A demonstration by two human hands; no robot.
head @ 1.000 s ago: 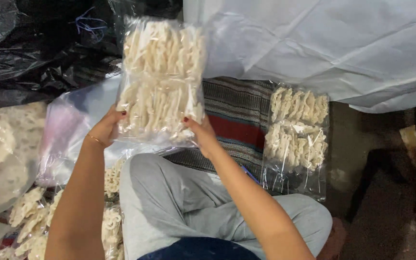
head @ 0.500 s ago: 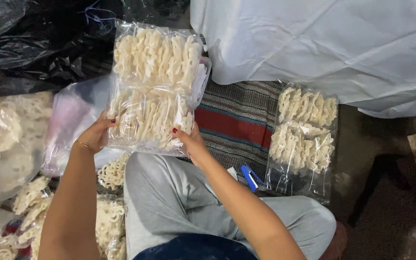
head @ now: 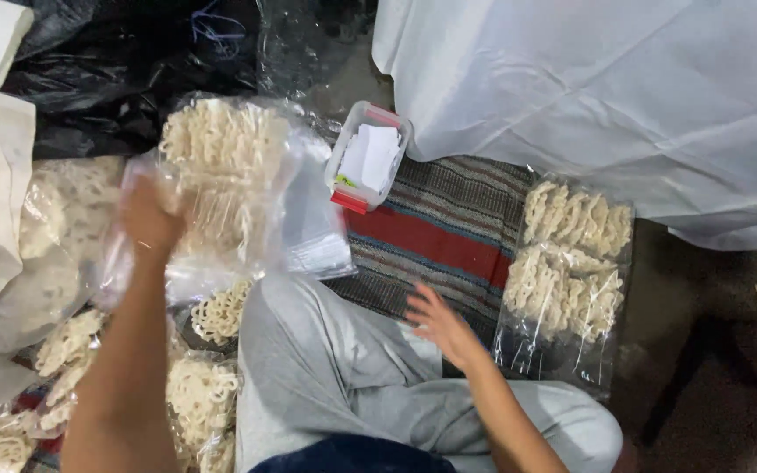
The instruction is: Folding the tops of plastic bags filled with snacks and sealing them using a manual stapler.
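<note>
Two hands in view, near field: the right hand is spread, fingers apart, empty, above the grey-trousered knee and the striped mat. The left hand grips one side of a clear bag of pale crackers, fingers closed on the plastic; motion blur hides the exact grip. Loose cracker bundles lie by the left leg, seemingly not yet bagged. Mid field: one filled bag lies flat on the mat's right edge, apparently finished. Further off: a small plastic box of white slips, then black sheeting and white sheeting.
</note>
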